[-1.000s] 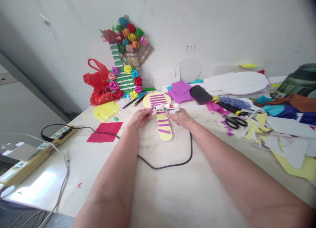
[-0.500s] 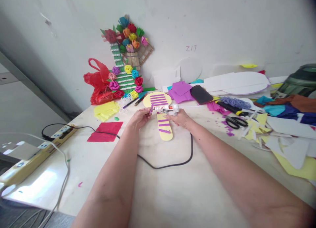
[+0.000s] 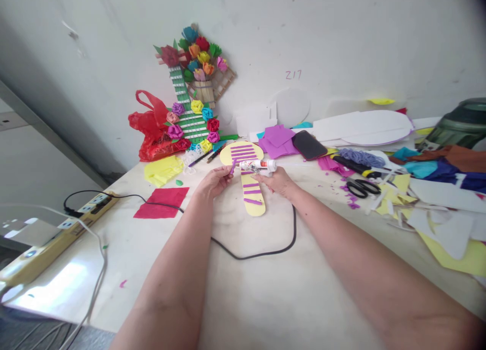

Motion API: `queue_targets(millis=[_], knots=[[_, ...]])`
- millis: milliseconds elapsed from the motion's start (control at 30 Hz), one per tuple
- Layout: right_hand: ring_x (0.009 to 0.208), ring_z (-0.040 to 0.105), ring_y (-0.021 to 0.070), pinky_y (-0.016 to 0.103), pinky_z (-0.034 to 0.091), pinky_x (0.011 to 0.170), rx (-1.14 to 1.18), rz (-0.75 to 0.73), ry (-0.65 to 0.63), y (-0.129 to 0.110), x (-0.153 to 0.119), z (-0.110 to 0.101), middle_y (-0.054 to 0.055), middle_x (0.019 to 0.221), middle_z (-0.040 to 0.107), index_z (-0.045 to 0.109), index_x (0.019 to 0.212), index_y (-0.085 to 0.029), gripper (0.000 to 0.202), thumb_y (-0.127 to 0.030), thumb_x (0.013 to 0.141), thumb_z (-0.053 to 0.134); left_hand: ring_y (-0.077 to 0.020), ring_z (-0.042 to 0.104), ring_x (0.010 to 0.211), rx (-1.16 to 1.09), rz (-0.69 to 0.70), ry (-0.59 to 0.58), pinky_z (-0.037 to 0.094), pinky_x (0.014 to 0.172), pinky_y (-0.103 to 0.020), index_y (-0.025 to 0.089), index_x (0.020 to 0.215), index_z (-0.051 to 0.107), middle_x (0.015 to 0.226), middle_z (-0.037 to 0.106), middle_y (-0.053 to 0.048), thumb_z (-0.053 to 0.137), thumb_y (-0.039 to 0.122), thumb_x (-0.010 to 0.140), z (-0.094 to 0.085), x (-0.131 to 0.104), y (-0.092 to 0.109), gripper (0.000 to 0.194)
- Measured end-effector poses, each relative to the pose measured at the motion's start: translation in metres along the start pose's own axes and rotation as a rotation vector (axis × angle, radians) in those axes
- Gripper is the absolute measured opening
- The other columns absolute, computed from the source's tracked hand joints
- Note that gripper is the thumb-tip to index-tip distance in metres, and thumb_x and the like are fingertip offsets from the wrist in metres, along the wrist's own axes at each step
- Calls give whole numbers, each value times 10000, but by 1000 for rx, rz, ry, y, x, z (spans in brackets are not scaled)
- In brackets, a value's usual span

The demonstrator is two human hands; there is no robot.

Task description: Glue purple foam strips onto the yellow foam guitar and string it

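A small purple strip [image 3: 233, 166] is pinched in my left hand [image 3: 218, 180], over the left edge of a yellow cutout. My right hand [image 3: 279, 182] is closed round a white glue gun [image 3: 258, 166], whose nozzle points left at the strip. Below them the yellow cutout [image 3: 255, 209] lies flat on the table, with a round top and a long narrow stem. Purple strips run across both its parts. The glue gun and my fingers hide its middle. A black cord [image 3: 243, 258] loops on the table between my forearms.
Left are a power strip [image 3: 81, 221], red paper [image 3: 161, 203] and yellow paper [image 3: 164, 170]. A red bag [image 3: 150, 127] and paper-flower decoration [image 3: 192, 122] stand by the wall. Right are purple sheets [image 3: 279, 140], a dark phone-like slab [image 3: 309, 145], scissors [image 3: 363, 188] and paper scraps [image 3: 395, 193].
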State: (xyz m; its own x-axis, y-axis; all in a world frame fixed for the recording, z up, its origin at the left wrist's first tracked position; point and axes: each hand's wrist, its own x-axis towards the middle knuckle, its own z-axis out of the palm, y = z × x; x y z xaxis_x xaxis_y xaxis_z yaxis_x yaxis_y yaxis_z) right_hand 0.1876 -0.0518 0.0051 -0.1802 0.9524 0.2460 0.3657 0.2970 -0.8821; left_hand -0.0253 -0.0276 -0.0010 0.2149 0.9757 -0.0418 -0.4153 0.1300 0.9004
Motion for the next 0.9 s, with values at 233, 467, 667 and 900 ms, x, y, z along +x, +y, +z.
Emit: queue_targets(millis=[233, 467, 667, 900], knots=[[378, 422, 84, 207, 368, 405, 42, -12, -39, 3, 0, 2, -33, 453, 509, 637, 767, -127, 306, -388, 609, 668, -64, 492, 526, -53, 7, 7, 405, 483, -158, 68, 705, 602, 602, 526, -27, 594, 67, 693, -2, 1, -1, 14], [336, 380, 70, 192, 328, 347, 83, -6, -60, 2, 0, 4, -50, 391, 457, 611, 653, -136, 241, -353, 582, 688, -62, 502, 530, -84, -3, 4, 423, 489, -155, 71, 734, 607, 605, 530, -26, 570, 60, 721, -6, 5, -2, 41], [389, 443, 96, 204, 355, 374, 78, -2, -57, 3, 1, 5, -34, 422, 494, 613, 628, -146, 223, -343, 568, 697, -62, 503, 540, -98, -1, 11, 433, 496, -159, 79, 754, 611, 616, 542, -26, 564, 63, 731, -8, 7, -3, 55], [409, 472, 99, 215, 384, 411, 57, -25, -74, 4, 1, 5, -10, 490, 551, 642, 667, -143, 208, -329, 588, 687, -61, 505, 532, -111, 0, 18, 432, 485, -158, 76, 744, 612, 603, 537, -22, 566, 63, 728, -7, 6, -3, 50]])
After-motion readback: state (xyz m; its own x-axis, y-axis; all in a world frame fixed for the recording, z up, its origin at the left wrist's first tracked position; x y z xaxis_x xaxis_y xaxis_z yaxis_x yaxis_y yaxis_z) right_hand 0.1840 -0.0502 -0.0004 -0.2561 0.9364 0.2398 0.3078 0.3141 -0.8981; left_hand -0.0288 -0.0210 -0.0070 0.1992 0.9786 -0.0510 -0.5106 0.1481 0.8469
